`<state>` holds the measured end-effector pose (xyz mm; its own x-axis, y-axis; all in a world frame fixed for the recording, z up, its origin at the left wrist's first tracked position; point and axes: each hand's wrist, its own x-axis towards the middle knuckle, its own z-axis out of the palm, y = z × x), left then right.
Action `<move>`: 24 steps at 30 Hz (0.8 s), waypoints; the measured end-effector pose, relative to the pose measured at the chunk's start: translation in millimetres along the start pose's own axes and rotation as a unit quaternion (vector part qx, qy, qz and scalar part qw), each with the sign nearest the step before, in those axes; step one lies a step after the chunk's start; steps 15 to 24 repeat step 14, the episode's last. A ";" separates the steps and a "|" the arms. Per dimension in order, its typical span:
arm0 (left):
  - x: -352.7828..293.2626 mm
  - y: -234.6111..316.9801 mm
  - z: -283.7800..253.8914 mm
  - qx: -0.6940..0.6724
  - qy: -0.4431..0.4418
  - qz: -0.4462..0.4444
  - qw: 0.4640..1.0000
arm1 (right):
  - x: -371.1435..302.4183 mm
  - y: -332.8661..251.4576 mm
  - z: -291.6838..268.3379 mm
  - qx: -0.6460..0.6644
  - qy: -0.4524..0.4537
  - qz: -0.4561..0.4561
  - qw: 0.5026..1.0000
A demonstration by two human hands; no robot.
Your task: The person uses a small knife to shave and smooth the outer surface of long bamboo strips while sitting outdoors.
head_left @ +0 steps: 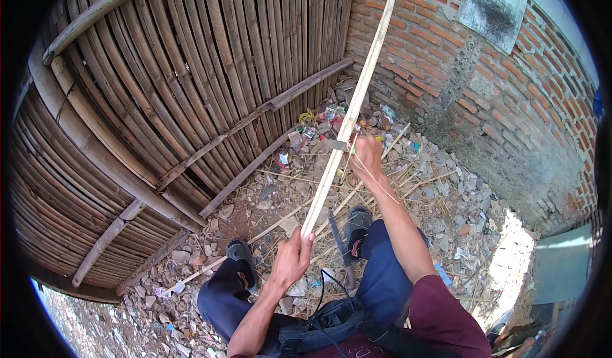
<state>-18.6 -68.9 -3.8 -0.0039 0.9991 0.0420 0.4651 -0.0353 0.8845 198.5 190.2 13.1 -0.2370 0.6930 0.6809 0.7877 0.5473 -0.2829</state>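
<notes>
A long pale bamboo strip point(347, 128) slants up and away in front of me. My left hand point(291, 257) is closed round its near end, the thumb lying along it. My right hand point(368, 157) is in a fist beside the strip's middle, gripping a knife whose handle the fingers hide. The short dark blade point(336, 145) crosses the strip. A thin pale strand point(377, 178) loops from beside the right fist over the forearm. Between my feet lies a long dark-bladed tool point(338, 238), its handle end toward me.
A bamboo slat wall point(210, 52) rises on the left, a brick wall point(421, 45) at the back and right. Rubble, litter and loose bamboo sticks point(268, 230) cover the ground round my shoes point(240, 256). A grey panel point(561, 265) stands at the right.
</notes>
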 end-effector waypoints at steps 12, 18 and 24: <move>3.3 -4.9 -2.5 0.017 0.030 0.026 0.999 | 3.6 9.0 15.1 -0.079 -0.005 0.080 0.994; 1.6 -7.1 -5.5 0.022 0.031 0.036 0.999 | 20.2 21.1 14.2 0.113 0.100 0.215 0.965; 1.6 -7.1 -5.5 0.022 0.031 0.036 0.999 | 20.2 21.1 14.2 0.113 0.100 0.215 0.965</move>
